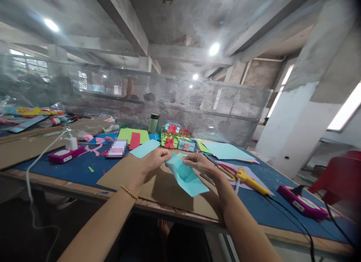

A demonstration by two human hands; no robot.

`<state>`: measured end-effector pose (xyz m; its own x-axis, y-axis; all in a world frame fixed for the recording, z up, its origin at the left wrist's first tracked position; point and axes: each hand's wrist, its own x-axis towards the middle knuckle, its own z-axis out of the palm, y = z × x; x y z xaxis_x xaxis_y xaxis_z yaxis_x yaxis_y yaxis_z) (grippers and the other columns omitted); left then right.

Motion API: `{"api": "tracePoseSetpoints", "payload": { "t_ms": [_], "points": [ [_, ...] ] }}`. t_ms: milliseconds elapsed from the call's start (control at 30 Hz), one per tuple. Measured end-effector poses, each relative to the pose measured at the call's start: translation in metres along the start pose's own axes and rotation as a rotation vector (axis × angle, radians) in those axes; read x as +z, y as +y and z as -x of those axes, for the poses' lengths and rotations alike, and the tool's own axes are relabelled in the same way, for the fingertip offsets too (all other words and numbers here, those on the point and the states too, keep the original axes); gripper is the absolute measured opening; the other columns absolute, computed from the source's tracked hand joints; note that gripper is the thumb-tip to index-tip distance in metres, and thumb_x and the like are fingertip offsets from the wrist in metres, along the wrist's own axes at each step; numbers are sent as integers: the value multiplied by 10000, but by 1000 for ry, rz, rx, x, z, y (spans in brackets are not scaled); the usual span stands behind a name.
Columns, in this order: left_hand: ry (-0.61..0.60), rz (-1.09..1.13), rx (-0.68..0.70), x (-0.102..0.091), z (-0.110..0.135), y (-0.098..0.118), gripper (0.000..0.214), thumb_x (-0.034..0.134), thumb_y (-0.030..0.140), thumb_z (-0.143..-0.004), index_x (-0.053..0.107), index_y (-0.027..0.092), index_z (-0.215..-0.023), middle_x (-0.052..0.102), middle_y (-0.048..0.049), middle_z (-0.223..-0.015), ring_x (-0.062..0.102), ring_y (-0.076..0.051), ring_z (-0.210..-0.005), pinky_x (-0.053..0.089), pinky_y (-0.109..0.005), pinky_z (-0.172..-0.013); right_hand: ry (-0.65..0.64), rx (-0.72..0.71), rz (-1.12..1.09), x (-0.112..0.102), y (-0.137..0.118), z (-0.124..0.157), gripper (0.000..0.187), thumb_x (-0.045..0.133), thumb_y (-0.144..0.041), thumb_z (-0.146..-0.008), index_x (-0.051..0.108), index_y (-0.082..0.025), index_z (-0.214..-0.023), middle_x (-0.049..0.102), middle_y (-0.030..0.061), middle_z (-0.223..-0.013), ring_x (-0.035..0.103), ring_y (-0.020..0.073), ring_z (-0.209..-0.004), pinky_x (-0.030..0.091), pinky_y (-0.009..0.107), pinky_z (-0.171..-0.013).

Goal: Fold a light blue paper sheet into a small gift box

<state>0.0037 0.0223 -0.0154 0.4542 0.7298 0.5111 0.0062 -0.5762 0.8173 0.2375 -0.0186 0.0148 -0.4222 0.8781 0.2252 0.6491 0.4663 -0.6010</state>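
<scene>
A folded light blue paper sheet (186,177) hangs above a brown cardboard sheet (158,188) on the blue table mat. My left hand (156,159) is closed, pinching the paper's upper left edge. My right hand (199,162) is closed on its upper right edge. A gold bead bracelet (129,192) circles my left wrist.
Small paper gift boxes with red bows (176,138) stand behind the hands, with sheets of green, red and blue paper (135,140) nearby. Yellow-handled scissors (248,179) lie at right, beside a magenta device with a black cable (301,202). A second magenta device (64,155), a white charger and a green bottle (153,123) sit left. A mesh screen backs the table.
</scene>
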Motion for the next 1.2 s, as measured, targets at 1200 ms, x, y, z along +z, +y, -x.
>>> {"api": "tracePoseSetpoints", "payload": {
  "t_ms": [1200],
  "points": [
    [-26,76,-37,0,1,-5,326,663,437,-775,631,137,-652,622,-16,-581,569,-127,-554,449,-226,-558,35,-80,-7,3,-11,3,224,547,-320,-818,515,-184,-642,427,-39,-621,389,107,-583,296,235,-561]
  ]
}}
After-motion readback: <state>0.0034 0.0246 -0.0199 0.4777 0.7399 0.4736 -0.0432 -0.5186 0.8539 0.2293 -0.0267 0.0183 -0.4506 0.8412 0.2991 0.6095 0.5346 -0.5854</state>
